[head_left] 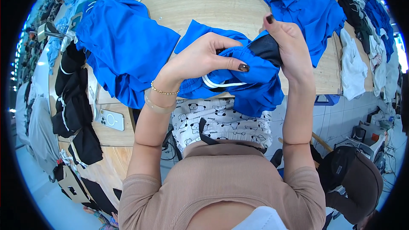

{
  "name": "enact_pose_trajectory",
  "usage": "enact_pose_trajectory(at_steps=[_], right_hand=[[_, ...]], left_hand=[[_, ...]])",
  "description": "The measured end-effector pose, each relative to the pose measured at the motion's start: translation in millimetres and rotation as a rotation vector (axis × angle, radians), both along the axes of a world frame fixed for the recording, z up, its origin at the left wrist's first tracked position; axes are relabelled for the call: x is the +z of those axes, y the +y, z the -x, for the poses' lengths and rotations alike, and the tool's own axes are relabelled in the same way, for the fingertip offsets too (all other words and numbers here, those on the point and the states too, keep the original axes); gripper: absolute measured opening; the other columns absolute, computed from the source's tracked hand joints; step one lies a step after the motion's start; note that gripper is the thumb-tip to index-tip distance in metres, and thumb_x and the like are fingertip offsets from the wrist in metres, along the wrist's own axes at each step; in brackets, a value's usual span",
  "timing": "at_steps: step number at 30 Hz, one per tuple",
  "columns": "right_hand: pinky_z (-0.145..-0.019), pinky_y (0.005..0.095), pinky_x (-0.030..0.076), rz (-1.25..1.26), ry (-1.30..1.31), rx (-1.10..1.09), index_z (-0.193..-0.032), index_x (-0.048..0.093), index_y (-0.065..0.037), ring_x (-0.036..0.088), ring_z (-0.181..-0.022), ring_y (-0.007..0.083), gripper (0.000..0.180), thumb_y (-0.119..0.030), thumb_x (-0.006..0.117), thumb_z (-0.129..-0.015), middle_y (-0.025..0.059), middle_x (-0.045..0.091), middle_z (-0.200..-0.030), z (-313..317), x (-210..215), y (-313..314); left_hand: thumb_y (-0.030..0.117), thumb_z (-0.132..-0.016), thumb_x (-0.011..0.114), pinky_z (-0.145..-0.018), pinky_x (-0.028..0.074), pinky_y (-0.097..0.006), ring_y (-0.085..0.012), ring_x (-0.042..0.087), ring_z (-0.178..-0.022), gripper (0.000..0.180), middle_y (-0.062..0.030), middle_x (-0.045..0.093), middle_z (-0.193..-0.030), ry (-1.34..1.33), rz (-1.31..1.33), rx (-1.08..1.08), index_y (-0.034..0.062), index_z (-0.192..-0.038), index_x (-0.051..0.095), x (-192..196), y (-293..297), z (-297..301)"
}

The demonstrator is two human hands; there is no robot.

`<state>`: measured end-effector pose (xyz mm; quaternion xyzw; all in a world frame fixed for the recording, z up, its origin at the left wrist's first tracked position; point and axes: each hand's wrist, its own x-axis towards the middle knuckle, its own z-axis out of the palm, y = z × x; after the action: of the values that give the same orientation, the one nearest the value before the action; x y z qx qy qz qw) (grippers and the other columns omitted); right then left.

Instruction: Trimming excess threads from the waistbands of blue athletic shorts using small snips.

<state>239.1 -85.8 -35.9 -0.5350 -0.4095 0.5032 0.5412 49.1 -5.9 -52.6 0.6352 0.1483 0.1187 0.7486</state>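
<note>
Between my hands is a blue garment (pixel 260 70) with a gathered elastic waistband and a white drawstring (pixel 219 84) looping out at the front. My left hand (pixel 208 55) pinches the gathered edge, thumb on top, other fingers hidden under the fabric. With my right hand (pixel 287 44) I grip the other side, where a black lining piece (pixel 266 49) shows; the thumb points up and the fingers curl behind the cloth. Part of the garment rests on the table's near edge, and part hangs over it above my lap.
Blue garments lie in a heap on the left (pixel 123 47) and in another pile at the far right (pixel 304 8). A phone (pixel 112 119) rests on the left side surface beside black garments (pixel 74 98). White cloth (pixel 352 64) hangs off the right edge. A dark chair (pixel 355 179) stands behind at right.
</note>
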Motion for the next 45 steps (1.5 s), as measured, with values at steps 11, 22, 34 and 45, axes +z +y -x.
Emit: enact_pose_trajectory(at_steps=[11, 22, 34, 45], right_hand=[[-0.061, 0.028, 0.044, -0.329, -0.624, 0.278, -0.079, 0.068, -0.004, 0.055, -0.073, 0.0166, 0.014, -0.016, 0.072, -0.074, 0.0052, 0.058, -0.087, 10.7, 24.0, -48.9], [-0.076, 0.0203, 0.047, -0.075, -0.016, 0.257, -0.104, 0.064, 0.003, 0.058, -0.082, 0.0061, 0.027, -0.012, 0.066, -0.082, 0.0028, 0.066, -0.091, -18.3, 5.3, -4.0], [-0.064, 0.0187, 0.041, -0.35, -0.49, 0.024, -0.092, 0.062, 0.005, 0.049, -0.07, 0.0032, 0.018, -0.012, 0.058, -0.09, -0.002, 0.059, -0.075, -3.9, 33.8, -1.8], [-0.065, 0.0176, 0.045, -0.348, -0.315, 0.036, -0.092, 0.065, 0.003, 0.056, -0.073, 0.0042, 0.015, -0.011, 0.062, -0.086, 0.0007, 0.064, -0.079, 0.4, 31.9, 1.8]], left_hand=[[-0.013, -0.057, 0.039, -0.089, 0.044, -0.026, -0.0181, 0.057, -0.097, 0.042, -0.0099, 0.062, -0.099, -0.197, -0.474, 0.411, -0.0043, -0.091, 0.063, -5.1, 4.9, -2.3], [-0.006, -0.064, 0.055, -0.096, 0.041, -0.029, -0.0196, 0.054, -0.107, 0.048, -0.0114, 0.057, -0.114, -0.178, -0.575, 0.258, -0.0012, -0.111, 0.058, 23.3, 9.5, 11.4], [0.012, -0.078, 0.069, -0.077, 0.049, -0.021, -0.0085, 0.059, -0.083, 0.04, -0.0069, 0.065, -0.097, 0.034, -0.492, 0.182, -0.0033, -0.114, 0.059, 47.3, 22.6, 10.7], [0.006, -0.078, 0.068, -0.078, 0.05, -0.022, -0.0101, 0.062, -0.08, 0.028, -0.0085, 0.068, -0.092, 0.065, -0.111, 0.054, -0.0057, -0.103, 0.065, 43.2, 30.6, 12.0]])
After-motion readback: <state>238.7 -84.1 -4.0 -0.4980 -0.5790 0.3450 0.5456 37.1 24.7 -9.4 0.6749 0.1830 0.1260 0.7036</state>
